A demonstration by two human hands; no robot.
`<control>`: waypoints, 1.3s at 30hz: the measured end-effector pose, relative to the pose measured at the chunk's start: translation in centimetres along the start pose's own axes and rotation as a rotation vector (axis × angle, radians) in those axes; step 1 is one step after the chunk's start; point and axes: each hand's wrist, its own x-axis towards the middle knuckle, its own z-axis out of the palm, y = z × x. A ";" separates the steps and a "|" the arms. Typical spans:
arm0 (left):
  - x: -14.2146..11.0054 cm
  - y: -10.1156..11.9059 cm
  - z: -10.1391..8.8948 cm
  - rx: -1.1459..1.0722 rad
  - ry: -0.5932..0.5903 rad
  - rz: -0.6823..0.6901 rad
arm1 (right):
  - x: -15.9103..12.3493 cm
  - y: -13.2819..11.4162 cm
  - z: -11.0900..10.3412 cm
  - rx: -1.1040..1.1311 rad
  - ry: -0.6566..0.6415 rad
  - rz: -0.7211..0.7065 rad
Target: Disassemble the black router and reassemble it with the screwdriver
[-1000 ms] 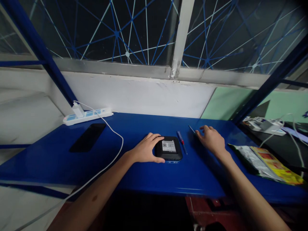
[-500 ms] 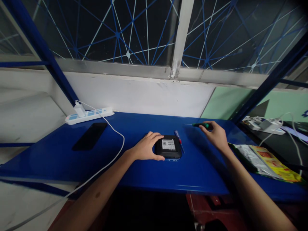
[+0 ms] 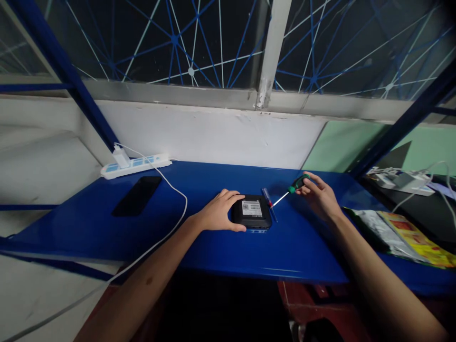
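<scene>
Device [image 3: 251, 219], flat and black, lies on the blue table [image 3: 221, 256], its white label [image 3: 251, 207] uppermost; we take it as clock centre. We find the left hand [image 3: 221, 213] clasping its left side, thumb at the near edge, fingers at the far one. At 2 o'clock the right hand [image 3: 318, 195] grips a green-and-black screwdriver [image 3: 292, 188] by the handle, blade slanting down toward 8 o'clock. We judge that a loose grip could let the tip skid and scratch the casing or catch the left hand. At 3 o'clock a clear-handled screwdriver [image 3: 266, 194] lies just beside the device, in the way and easily knocked; whether the blade touches it, we cannot tell. Toward 9 we note a white cable [image 3: 186, 203], which the left hand could snag should it shift, and beyond it a dark phone [image 3: 137, 195]; at 10, a power strip [image 3: 137, 166]; past 3, a foil packet [image 3: 402, 237].
</scene>
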 end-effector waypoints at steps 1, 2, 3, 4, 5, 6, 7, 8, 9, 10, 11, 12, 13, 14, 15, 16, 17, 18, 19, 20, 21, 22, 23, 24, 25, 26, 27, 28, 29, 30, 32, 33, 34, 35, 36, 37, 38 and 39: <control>0.0 0.0 0.0 -0.008 0.001 -0.003 | -0.1 0.0 0.1 0.023 -0.016 0.018; -0.1 -0.1 0.0 -0.016 0.001 -0.005 | -0.3 -0.1 0.3 0.039 -0.034 0.035; -0.1 -0.2 0.1 -0.021 0.000 -0.008 | -0.4 -0.1 0.4 0.045 -0.050 0.046; -0.1 -0.3 0.1 -0.024 -0.001 -0.010 | -0.5 -0.2 0.5 0.041 -0.066 0.054; -0.2 -0.4 0.1 -0.025 -0.004 -0.010 | -0.6 -0.2 0.5 0.035 -0.079 0.062; -0.2 -0.5 0.1 -0.023 -0.005 -0.008 | -0.7 -0.2 0.6 0.025 -0.091 0.069; -0.2 -0.5 0.1 -0.021 -0.006 -0.006 | -0.8 -0.3 0.6 0.010 -0.097 0.074; -0.2 -0.6 0.1 -0.021 -0.007 -0.004 | -0.9 -0.3 0.5 -0.007 -0.102 0.080; -0.2 -0.6 0.1 -0.021 -0.004 -0.002 | -0.9 -0.3 0.5 -0.026 -0.105 0.084; -0.2 -0.6 0.1 -0.023 -0.001 -0.001 | -0.9 -0.3 0.4 -0.045 -0.105 0.086; -0.2 -0.6 0.1 -0.026 0.001 -0.001 | -0.9 -0.3 0.4 -0.064 -0.103 0.087; -0.2 -0.5 0.1 -0.031 0.005 -0.003 | -0.9 -0.3 0.3 -0.082 -0.102 0.088; -0.2 -0.4 0.0 -0.035 0.008 -0.005 | -0.9 -0.3 0.3 -0.099 -0.101 0.087; -0.2 -0.3 0.0 -0.041 0.011 -0.007 | -0.9 -0.3 0.3 -0.115 -0.102 0.084; -0.2 -0.3 0.0 -0.047 0.012 -0.009 | -0.9 -0.3 0.3 -0.130 -0.103 0.078; -0.2 -0.2 -0.1 -0.054 0.010 -0.013 | -0.9 -0.3 0.3 -0.143 -0.103 0.070; -0.3 -0.1 -0.1 -0.059 0.009 -0.017 | -0.9 -0.3 0.3 -0.153 -0.101 0.061; -0.3 -0.1 -0.1 -0.063 0.006 -0.020 | -0.9 -0.3 0.3 -0.161 -0.098 0.051; -0.3 -0.1 -0.1 -0.064 0.003 -0.021 | -0.9 -0.3 0.3 -0.165 -0.094 0.043; -0.2 -0.1 -0.1 -0.064 0.004 -0.021 | -0.9 -0.3 0.3 -0.166 -0.091 0.037; -0.2 -0.1 -0.1 -0.062 0.005 -0.019 | -1.0 -0.4 0.3 -0.165 -0.089 0.033; -0.2 -0.1 -0.1 -0.058 0.007 -0.019 | -1.0 -0.4 0.3 -0.164 -0.089 0.030; -0.2 -0.1 -0.1 -0.054 0.008 -0.020 | -1.0 -0.4 0.3 -0.164 -0.088 0.026; -0.2 -0.2 -0.1 -0.051 0.004 -0.022 | -1.0 -0.4 0.3 -0.165 -0.086 0.021; -0.2 -0.2 -0.1 -0.049 -0.001 -0.025 | -1.1 -0.4 0.3 -0.166 -0.084 0.016; -0.2 -0.2 -0.1 -0.049 -0.005 -0.028 | -1.1 -0.4 0.3 -0.167 -0.080 0.010; -0.2 -0.3 -0.1 -0.049 -0.009 -0.028 | -1.1 -0.4 0.4 -0.170 -0.076 0.001; -0.2 -0.3 -0.1 -0.050 -0.010 -0.027 | -1.1 -0.5 0.5 -0.172 -0.071 -0.009; -0.2 -0.3 -0.1 -0.049 -0.010 -0.024 | -1.2 -0.5 0.6 -0.175 -0.065 -0.021; -0.2 -0.3 -0.1 -0.048 -0.008 -0.021 | -1.3 -0.7 0.7 -0.176 -0.060 -0.033; -0.1 -0.3 0.0 -0.045 -0.005 -0.015 | -1.5 -1.2 1.0 -0.189 -0.055 -0.071; -0.1 -0.3 0.0 -0.044 -0.005 -0.013 | -1.8 -1.5 1.2 -0.202 -0.059 -0.096; -0.1 -0.3 0.0 -0.044 -0.006 -0.013 | -2.1 -1.8 1.3 -0.228 -0.062 -0.136; -0.1 -0.2 0.0 -0.044 -0.009 -0.015 | -2.5 -2.3 1.5 -0.258 -0.072 -0.178; -0.1 -0.1 0.0 -0.044 -0.014 -0.018 | -2.9 -2.7 1.7 -0.295 -0.087 -0.214; -0.1 -0.1 -0.1 -0.043 -0.019 -0.021 | -3.3 -3.1 1.9 -0.335 -0.090 -0.255; -0.1 0.0 -0.1 -0.042 -0.021 -0.023 | -3.8 -3.5 2.0 -0.370 -0.099 -0.284; -0.1 0.1 -0.2 -0.040 -0.022 -0.025 | -4.2 -3.8 2.1 -0.404 -0.103 -0.307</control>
